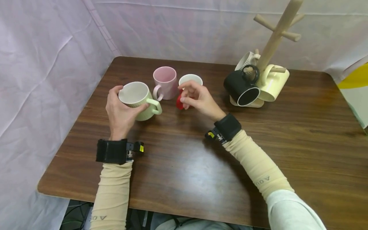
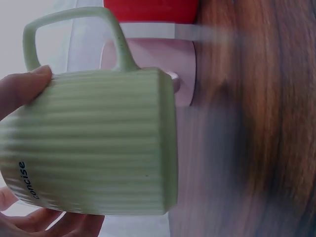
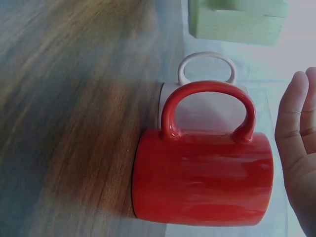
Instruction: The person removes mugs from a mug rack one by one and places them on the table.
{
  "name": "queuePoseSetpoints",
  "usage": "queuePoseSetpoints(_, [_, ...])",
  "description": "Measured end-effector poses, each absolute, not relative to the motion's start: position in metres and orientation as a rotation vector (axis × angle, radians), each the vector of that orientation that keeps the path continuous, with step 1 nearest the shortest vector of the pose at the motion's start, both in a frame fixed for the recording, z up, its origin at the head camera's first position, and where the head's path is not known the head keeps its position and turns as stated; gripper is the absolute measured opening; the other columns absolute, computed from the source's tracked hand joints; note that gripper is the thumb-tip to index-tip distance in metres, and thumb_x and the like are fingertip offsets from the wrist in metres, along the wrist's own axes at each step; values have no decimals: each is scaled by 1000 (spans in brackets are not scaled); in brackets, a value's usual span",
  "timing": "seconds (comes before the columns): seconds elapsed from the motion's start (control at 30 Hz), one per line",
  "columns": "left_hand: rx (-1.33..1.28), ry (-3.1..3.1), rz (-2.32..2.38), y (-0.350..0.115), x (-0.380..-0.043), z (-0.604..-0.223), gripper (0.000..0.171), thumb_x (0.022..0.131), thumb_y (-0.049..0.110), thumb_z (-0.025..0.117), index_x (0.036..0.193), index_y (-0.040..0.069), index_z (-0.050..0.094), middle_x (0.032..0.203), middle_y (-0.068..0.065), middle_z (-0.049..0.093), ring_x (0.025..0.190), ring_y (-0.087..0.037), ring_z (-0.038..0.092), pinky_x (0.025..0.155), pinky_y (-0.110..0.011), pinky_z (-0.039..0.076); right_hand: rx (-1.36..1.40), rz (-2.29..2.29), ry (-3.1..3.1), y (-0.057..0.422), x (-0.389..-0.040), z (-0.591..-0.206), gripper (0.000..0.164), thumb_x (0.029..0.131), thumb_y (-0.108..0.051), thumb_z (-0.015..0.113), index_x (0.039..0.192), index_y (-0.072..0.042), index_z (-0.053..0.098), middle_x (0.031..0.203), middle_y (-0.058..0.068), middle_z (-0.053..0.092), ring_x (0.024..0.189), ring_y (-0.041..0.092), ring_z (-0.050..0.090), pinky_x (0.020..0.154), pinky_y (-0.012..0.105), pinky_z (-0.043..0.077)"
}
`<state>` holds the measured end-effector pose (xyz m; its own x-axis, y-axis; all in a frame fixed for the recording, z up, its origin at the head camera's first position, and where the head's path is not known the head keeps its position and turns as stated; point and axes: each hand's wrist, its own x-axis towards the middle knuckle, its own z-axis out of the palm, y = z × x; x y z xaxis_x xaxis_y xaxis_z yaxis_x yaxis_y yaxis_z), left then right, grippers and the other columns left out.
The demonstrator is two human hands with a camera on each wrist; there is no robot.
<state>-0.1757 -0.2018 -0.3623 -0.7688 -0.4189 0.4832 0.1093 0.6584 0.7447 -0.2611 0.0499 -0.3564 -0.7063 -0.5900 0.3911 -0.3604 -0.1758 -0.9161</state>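
Observation:
My left hand (image 1: 122, 113) grips a light green mug (image 1: 148, 112) round its body, thumb near the handle and fingers on the far side. Ribs and the word "concise" show on this green mug (image 2: 98, 143) in the left wrist view, where it appears raised off the table. My right hand (image 1: 198, 97) hovers over a red mug with a white inside (image 1: 191, 77), fingers loosely bent and holding nothing. The right wrist view shows the red mug (image 3: 202, 177) upright, apart from the right hand (image 3: 301, 143). Between the green and red mugs stands a pink mug (image 1: 169, 91).
At the back right stands a wooden mug tree (image 1: 276, 35). A black mug (image 1: 237, 86), a cream mug (image 1: 277, 84) and a white mug (image 1: 244, 60) hang on its lower pegs. White cloth (image 1: 187, 35) hangs behind the brown table (image 1: 172, 159).

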Motion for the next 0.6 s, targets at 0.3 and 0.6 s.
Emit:
queuePoseSetpoints(0.3, [263, -2277, -1074, -207, -180, -368, 84, 64, 12, 95, 133, -6, 51, 128, -27, 54, 119, -39, 52, 99, -51, 42, -1110, -2055, 1847, 54, -261, -357, 34, 89, 19, 59, 121, 20, 48, 82, 6, 62, 63, 18, 58, 60, 28, 52])
queuePoseSetpoints(0.6, [269, -2273, -1104, -214, -191, -374, 81, 65, 7, 95, 132, -5, 52, 130, -27, 52, 120, -38, 51, 101, -47, 42, -1126, -2110, 1807, 59, -264, -360, 34, 88, 17, 59, 121, 20, 48, 83, 5, 61, 63, 19, 59, 60, 29, 53])
